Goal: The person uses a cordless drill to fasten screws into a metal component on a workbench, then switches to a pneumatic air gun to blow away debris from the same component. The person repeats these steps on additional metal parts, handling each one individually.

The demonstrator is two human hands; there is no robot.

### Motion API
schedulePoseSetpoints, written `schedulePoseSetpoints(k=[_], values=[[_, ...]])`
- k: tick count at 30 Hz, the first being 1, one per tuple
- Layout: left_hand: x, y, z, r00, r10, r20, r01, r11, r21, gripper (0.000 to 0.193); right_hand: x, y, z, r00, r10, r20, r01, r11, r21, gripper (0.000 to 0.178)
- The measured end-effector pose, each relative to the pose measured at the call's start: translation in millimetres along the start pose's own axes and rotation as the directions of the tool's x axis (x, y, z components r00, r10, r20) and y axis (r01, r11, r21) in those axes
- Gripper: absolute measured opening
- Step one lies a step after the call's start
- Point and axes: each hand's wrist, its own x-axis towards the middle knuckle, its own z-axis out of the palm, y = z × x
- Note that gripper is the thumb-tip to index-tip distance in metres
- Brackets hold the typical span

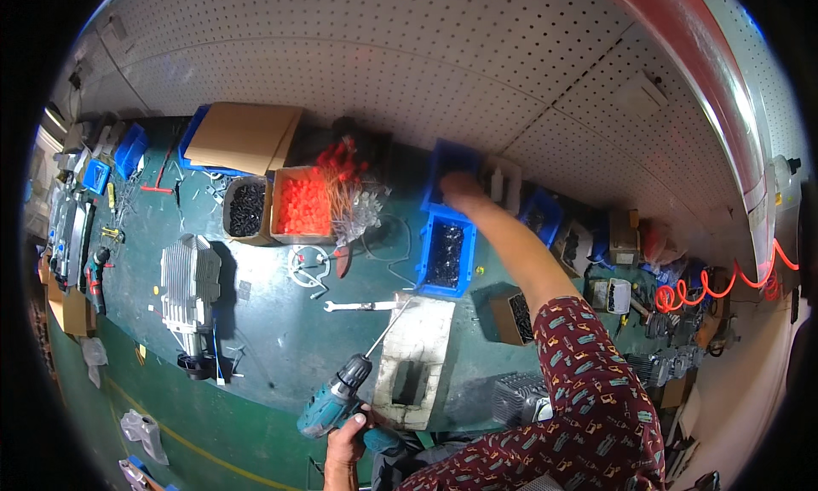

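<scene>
My left hand is wrapped round the grip of a teal and black cordless drill at the front of the bench. A long thin bit points from its chuck up and away, over a worn whitish block with a rectangular slot. Stretched far forward, my right hand dips into a blue bin at the back; its fingers are hidden inside. Just in front of that stands another blue bin with small dark parts. An open-ended wrench lies beside the block.
A finned grey metal housing stands on the green bench at left. Behind it are boxes of black parts and orange caps. A small carton and another finned housing sit near my right arm. A red coiled hose hangs right.
</scene>
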Motion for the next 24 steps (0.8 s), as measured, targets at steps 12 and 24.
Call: schedulePoseSetpoints(k=[12, 24], values=[[-1.7, 4.6, 2.6, 1.0, 0.014, 0.018, -0.014, 1.0, 0.011, 0.033, -3.5, -4.1, 3.5, 0.988, 0.143, -0.059, -0.13, 0.974, 0.186, 0.02], [-7.0, 41.2, 38.8, 0.966, 0.052, 0.252, -0.09, 0.986, 0.14, 0.035, -264.1, -45.3, -145.2, 0.942, 0.325, 0.083, 0.065, -0.419, 0.906, 0.006]])
